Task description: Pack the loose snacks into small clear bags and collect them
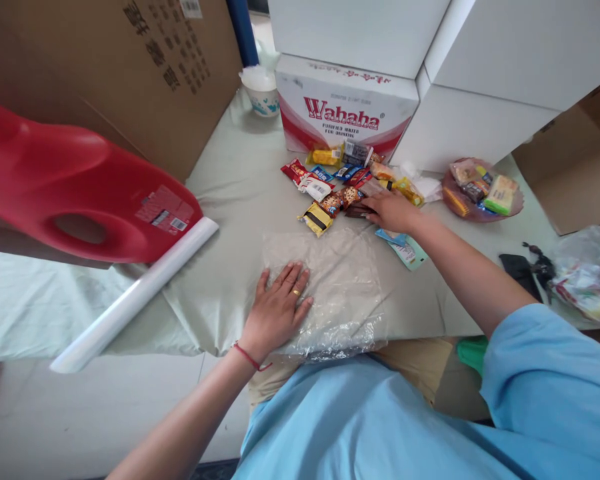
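My left hand (pixel 280 303) lies flat with fingers spread on a clear plastic bag (pixel 345 280), which is laid out near the table's front edge. Farther back, my right hand (pixel 391 210) reaches into a pile of wrapped snacks, its fingertips by a dark brown packet (pixel 359 210). Whether those fingers grip anything is hard to make out. Around them lie a yellow-wrapped snack (pixel 316 219), cookie packets (pixel 341 199), a red and white packet (pixel 316 187) and several others. Below my right wrist rest light blue and green packets (pixel 405 248).
Behind the snacks stands a Wahaba water carton (pixel 347 110). A pink bowl of snacks (pixel 515 200) is to the right, near a black phone (pixel 520 273) and a filled plastic bag (pixel 587 273). At left are a red plastic jug (pixel 105 193), a white roll (pixel 135 297) and a paper cup (pixel 263 93).
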`<state>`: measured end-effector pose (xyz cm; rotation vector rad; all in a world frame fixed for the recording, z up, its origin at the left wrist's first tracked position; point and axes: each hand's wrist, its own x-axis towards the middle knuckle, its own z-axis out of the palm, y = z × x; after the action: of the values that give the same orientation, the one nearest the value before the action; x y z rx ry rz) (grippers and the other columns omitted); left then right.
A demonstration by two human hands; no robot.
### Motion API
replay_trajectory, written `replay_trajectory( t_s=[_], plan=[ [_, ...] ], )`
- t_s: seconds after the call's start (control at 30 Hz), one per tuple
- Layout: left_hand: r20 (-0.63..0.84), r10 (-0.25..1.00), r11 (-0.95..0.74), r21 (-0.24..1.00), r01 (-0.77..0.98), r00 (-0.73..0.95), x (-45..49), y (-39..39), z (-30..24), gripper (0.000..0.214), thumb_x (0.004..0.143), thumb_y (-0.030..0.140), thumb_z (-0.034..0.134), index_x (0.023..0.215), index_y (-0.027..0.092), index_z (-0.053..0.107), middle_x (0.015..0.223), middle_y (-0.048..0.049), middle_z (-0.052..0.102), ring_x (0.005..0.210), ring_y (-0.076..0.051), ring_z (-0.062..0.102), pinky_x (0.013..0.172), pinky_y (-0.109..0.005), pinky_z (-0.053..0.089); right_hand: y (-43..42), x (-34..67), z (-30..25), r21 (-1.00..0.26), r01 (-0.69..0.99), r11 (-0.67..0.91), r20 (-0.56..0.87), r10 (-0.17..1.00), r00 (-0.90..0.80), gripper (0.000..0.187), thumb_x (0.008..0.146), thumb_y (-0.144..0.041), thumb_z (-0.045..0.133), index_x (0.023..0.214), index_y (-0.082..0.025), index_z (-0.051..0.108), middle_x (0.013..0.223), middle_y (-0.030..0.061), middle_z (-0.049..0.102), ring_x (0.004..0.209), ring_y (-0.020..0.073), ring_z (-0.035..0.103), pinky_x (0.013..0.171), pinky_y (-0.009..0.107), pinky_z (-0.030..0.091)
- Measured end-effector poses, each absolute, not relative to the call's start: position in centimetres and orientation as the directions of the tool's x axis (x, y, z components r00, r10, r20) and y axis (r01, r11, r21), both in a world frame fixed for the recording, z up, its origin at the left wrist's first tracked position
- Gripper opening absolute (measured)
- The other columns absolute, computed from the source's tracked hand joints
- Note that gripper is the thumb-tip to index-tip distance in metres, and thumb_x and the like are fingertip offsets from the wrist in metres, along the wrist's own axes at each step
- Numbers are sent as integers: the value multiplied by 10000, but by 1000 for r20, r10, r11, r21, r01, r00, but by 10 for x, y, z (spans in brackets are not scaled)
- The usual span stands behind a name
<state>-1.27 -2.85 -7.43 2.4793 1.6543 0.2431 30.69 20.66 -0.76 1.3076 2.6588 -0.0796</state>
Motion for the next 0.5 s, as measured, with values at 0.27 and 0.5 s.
replay_trajectory(
  t_s=[0.27, 0.5],
  plan=[
    [31, 928, -367, 246, 897, 371, -10, -29, -70, 601, 1120, 464, 397, 1669, 228, 465, 1735, -142, 443, 1621, -347, 416, 1343, -666, 230, 167, 312, 23, -435, 721, 539, 111, 827, -551, 552, 1061, -383, 498, 1575, -197, 574, 1435, 136, 705, 1287, 319, 629, 1100, 473, 484],
    [6, 926, -365, 263, 893, 376, -13, -28, -71, 585, 1135, 393, 331, 1674, 200, 448, 1746, -146, 424, 1637, -336, 391, 1344, -673, 209, 79, 255, 5, -774, 414, 478, -171, 471, -865, 319, 1045, -296, 597, 1325, -216, 727, 1206, 73, 802, 1046, 225, 718, 931, 321, 526]
  ],
)
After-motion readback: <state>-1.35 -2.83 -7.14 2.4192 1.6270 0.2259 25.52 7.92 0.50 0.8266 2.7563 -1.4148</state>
